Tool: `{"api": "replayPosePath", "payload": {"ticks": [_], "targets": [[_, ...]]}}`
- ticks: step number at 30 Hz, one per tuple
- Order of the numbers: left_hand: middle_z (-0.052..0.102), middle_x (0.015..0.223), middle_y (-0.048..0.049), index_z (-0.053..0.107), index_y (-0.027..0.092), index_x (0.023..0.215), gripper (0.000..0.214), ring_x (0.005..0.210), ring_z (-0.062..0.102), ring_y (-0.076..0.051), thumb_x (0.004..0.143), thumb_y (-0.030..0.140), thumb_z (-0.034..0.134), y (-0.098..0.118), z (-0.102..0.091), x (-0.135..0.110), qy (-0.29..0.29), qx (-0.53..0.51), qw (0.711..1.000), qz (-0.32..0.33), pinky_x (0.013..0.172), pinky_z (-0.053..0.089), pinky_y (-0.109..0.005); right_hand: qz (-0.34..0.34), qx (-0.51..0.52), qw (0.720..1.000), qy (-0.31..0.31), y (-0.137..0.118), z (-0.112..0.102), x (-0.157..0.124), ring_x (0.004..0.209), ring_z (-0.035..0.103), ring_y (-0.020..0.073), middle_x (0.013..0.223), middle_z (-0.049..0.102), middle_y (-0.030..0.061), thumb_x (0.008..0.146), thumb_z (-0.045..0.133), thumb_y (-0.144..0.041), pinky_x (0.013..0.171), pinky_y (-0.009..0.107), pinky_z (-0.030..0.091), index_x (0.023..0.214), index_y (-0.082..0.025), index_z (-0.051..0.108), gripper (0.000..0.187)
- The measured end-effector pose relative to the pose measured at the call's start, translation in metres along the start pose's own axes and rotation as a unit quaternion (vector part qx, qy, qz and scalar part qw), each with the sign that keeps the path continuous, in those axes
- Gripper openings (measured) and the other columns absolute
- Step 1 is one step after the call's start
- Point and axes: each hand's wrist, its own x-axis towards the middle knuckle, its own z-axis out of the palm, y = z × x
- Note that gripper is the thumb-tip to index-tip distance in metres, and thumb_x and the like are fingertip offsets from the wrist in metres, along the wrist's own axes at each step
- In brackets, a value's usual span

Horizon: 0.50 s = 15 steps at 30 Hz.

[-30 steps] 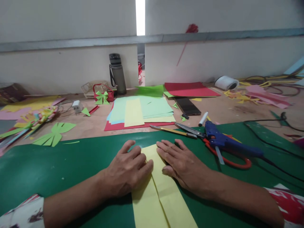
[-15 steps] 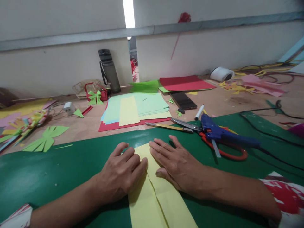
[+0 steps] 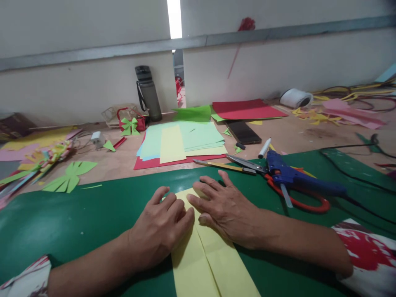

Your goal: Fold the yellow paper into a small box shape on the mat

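A pale yellow sheet of paper (image 3: 229,268) lies lengthwise before me, with two folded edges meeting along a seam down its middle. Curled over its left side, my left hand (image 3: 163,227) presses the paper, its thumb by the seam; the undersides of the fingers are hidden. On the far right part of the sheet, my right hand (image 3: 227,208) rests with fingers spread and palm down. Beneath the paper is a green mat (image 3: 117,210).
Right of my hands lie a blue glue gun (image 3: 297,177), red-handled scissors (image 3: 318,204) and a yellow craft knife (image 3: 219,166). Behind are stacked coloured paper (image 3: 204,138), a phone (image 3: 244,133), a marker (image 3: 265,148) and a bottle (image 3: 151,97). Green paper cutouts (image 3: 71,177) lie left.
The view has turned slightly left, so the background sits further right. My right hand's fingers have shifted a little toward the seam; the left hand stays pressed on the paper.
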Motion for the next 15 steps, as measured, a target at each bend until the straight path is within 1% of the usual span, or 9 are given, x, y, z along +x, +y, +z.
{"api": "replayPosePath", "payload": {"ticks": [4, 11, 15], "targets": [[0.053, 0.067, -0.0037, 0.061, 0.015, 0.092, 0.021, 0.065, 0.043, -0.016, 0.083, 0.011, 0.043, 0.002, 0.000, 0.000, 0.001, 0.009, 1.000, -0.001, 0.082, 0.036, -0.046, 0.002, -0.005, 1.000, 0.004, 0.000, 0.000, 0.005, 0.109, 0.039, 0.0259, 0.111, 0.052, 0.0073, 0.090, 0.041, -0.032, 0.093, 0.056, 0.019, 0.114, -0.024, 0.050, 0.027], [0.053, 0.066, -0.0038, 0.062, 0.015, 0.092, 0.023, 0.064, 0.042, -0.016, 0.086, 0.011, 0.040, 0.003, 0.000, -0.002, 0.016, 0.000, 1.000, -0.014, 0.079, 0.038, -0.044, 0.004, -0.022, 1.000, 0.012, -0.001, 0.001, 0.012, 0.108, 0.041, 0.0271, 0.107, 0.053, 0.0100, 0.091, 0.036, -0.038, 0.093, 0.059, 0.018, 0.112, -0.020, 0.052, 0.031], [0.053, 0.068, -0.0045, 0.062, 0.015, 0.090, 0.022, 0.065, 0.043, -0.017, 0.086, 0.011, 0.041, 0.003, -0.001, -0.004, 0.020, 0.000, 1.000, -0.019, 0.076, 0.038, -0.043, 0.008, -0.013, 1.000, 0.003, -0.003, 0.001, 0.009, 0.118, 0.036, 0.0302, 0.113, 0.052, 0.0126, 0.091, 0.038, -0.034, 0.094, 0.060, 0.017, 0.115, -0.021, 0.051, 0.030]]}}
